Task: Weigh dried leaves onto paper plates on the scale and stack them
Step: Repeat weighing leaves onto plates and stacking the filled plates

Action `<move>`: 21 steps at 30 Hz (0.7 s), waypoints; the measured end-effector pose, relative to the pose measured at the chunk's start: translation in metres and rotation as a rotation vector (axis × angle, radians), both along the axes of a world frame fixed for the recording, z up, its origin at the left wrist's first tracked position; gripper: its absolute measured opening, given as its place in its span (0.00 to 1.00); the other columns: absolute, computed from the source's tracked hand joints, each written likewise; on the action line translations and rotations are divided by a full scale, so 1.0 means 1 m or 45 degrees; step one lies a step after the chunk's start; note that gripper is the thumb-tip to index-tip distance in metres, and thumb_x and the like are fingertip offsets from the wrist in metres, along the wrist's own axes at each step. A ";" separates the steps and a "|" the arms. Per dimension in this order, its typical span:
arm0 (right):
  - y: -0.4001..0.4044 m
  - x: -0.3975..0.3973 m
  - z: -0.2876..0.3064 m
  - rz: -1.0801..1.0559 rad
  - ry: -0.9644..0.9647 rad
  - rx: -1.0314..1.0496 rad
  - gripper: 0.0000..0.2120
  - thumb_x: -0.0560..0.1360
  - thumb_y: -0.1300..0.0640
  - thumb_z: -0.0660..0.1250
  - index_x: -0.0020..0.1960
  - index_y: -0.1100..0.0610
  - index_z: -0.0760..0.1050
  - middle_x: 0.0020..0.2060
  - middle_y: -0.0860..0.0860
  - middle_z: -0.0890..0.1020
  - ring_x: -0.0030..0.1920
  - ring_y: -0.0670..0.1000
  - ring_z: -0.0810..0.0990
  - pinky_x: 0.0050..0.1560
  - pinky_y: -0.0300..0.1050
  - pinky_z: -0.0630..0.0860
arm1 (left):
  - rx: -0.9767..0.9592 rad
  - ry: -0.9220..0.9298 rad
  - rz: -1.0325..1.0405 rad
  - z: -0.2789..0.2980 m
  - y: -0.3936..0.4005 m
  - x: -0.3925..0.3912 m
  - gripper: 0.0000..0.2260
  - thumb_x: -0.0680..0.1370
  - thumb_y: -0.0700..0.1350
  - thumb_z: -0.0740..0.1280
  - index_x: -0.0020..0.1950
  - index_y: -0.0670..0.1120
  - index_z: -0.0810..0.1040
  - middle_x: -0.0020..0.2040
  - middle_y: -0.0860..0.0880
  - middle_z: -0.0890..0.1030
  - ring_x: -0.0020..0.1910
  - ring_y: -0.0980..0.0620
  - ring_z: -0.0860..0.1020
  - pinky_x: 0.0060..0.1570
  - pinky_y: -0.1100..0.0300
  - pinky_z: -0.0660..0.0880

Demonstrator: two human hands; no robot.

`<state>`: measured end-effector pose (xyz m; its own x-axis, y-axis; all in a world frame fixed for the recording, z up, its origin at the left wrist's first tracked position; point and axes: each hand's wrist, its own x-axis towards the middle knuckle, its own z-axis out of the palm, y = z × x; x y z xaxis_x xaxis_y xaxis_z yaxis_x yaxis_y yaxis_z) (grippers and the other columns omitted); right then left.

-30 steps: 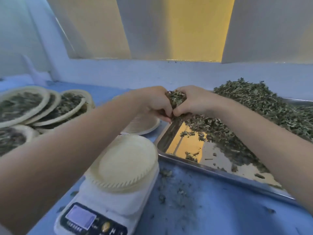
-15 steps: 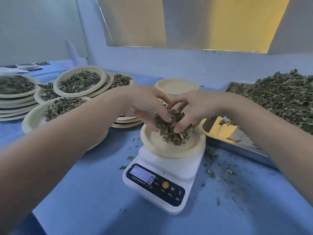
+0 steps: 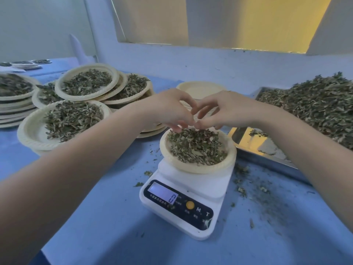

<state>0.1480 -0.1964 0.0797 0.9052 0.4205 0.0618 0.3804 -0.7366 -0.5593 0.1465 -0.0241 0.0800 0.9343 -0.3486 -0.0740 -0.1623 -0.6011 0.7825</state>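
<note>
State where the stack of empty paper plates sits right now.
In the head view, the empty plate stack sits behind both hands, between the filled plates and the metal tray.

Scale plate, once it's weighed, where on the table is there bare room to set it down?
Bare blue table lies left of the scale, in front of the nearest filled plate. Crowded: filled plates behind it, the tray at right, leaf crumbs between.

Beyond my hands there's a pale blue wall (image 3: 191, 60) with a yellow-lit window opening (image 3: 219, 22), blue table (image 3: 114, 226) under me, loose crumbs (image 3: 263, 190) scattered right of my grip.
</note>
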 end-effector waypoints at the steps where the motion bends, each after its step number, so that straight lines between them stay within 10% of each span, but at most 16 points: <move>1: 0.000 0.000 -0.001 -0.001 -0.008 0.001 0.15 0.69 0.52 0.74 0.55 0.45 0.80 0.49 0.45 0.82 0.45 0.40 0.80 0.45 0.39 0.81 | 0.003 -0.011 0.002 -0.001 -0.001 0.000 0.16 0.72 0.37 0.70 0.58 0.50 0.77 0.52 0.41 0.82 0.50 0.45 0.82 0.54 0.48 0.78; 16: -0.011 -0.003 -0.008 -0.011 -0.026 0.074 0.12 0.70 0.56 0.73 0.54 0.49 0.80 0.48 0.46 0.83 0.44 0.43 0.80 0.34 0.33 0.78 | -0.059 -0.071 -0.041 -0.006 -0.016 0.004 0.15 0.71 0.34 0.70 0.55 0.46 0.78 0.46 0.44 0.81 0.41 0.52 0.80 0.45 0.56 0.81; 21: -0.022 -0.004 -0.006 -0.051 -0.050 0.069 0.12 0.71 0.56 0.72 0.54 0.49 0.80 0.49 0.46 0.83 0.47 0.43 0.81 0.45 0.38 0.80 | -0.073 -0.107 -0.065 -0.005 -0.027 0.005 0.14 0.71 0.34 0.69 0.54 0.46 0.78 0.44 0.44 0.81 0.39 0.52 0.79 0.45 0.56 0.81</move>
<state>0.1436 -0.2181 0.0736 0.9176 0.3791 0.1196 0.3738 -0.7204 -0.5842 0.1517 -0.0509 0.0751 0.9172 -0.3976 0.0253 -0.2582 -0.5449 0.7977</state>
